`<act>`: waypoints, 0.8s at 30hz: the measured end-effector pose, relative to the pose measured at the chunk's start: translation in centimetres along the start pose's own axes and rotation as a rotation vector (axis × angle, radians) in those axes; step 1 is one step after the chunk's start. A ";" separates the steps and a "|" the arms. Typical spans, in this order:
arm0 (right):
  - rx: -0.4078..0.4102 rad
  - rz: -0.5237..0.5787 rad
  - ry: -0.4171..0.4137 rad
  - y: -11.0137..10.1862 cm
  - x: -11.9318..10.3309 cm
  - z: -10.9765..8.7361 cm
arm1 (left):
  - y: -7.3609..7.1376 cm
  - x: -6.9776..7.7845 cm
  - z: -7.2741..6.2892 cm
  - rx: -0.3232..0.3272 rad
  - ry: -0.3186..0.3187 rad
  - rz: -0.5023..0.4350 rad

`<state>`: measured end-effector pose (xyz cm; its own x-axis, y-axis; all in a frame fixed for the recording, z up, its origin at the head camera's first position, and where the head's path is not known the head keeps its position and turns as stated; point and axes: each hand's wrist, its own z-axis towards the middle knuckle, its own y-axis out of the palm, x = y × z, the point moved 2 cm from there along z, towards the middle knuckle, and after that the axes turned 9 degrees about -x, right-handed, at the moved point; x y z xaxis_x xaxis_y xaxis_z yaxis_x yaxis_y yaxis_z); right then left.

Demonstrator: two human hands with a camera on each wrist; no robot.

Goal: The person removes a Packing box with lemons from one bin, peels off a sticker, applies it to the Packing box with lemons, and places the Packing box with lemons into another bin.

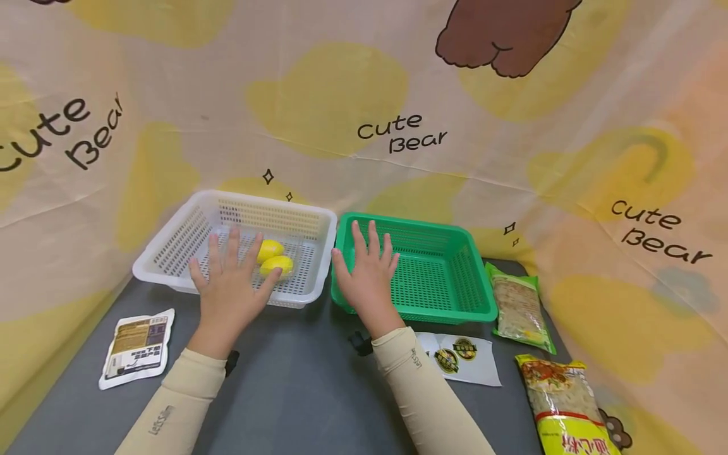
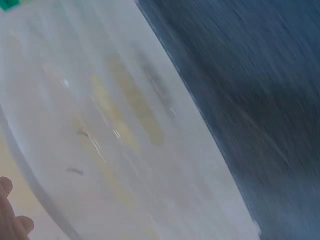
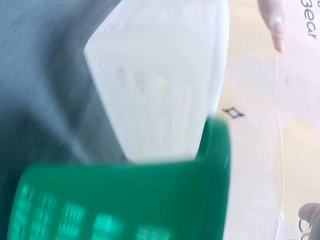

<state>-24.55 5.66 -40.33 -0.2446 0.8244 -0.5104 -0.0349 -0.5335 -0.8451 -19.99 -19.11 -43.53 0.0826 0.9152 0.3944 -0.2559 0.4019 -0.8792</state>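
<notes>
My left hand is held with fingers spread over the near side of the white basket. Beyond its thumb, two yellow lemons lie in that basket. My right hand, fingers extended, overlaps the left end of the green basket. Neither hand grips anything. In the left wrist view, the blurred white basket wall fills much of the picture, with fingertips at the lower left edge. The right wrist view shows a corner of the green basket beside the white basket.
A white-edged pouch lies on the grey table at the left. Behind the right forearm is a white sheet with round emblems. Two food packets, one green-edged and one yellow, lie at the right. A printed cloth hangs behind.
</notes>
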 end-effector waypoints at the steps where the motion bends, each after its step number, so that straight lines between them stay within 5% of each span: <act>1: -0.006 0.010 -0.008 0.2 -0.5 0.2 | -0.2 -0.7 0.0 0.004 -0.008 0.002; 9: -0.094 0.113 -0.059 2.5 -4.2 1.3 | -1.8 -6.1 0.0 -0.029 -0.153 -0.004; 15: -0.200 0.312 -0.026 4.9 -6.7 1.6 | -2.2 -9.8 0.4 -0.086 -0.215 -0.018; 24: -0.291 0.470 0.071 7.6 -8.2 2.7 | -3.3 -11.3 1.1 -0.169 -0.236 -0.009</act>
<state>-25.48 -5.69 -42.17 -0.1032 0.5259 -0.8443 0.3340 -0.7812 -0.5275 -21.18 -30.81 -44.80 -0.1479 0.8878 0.4359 -0.0905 0.4267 -0.8998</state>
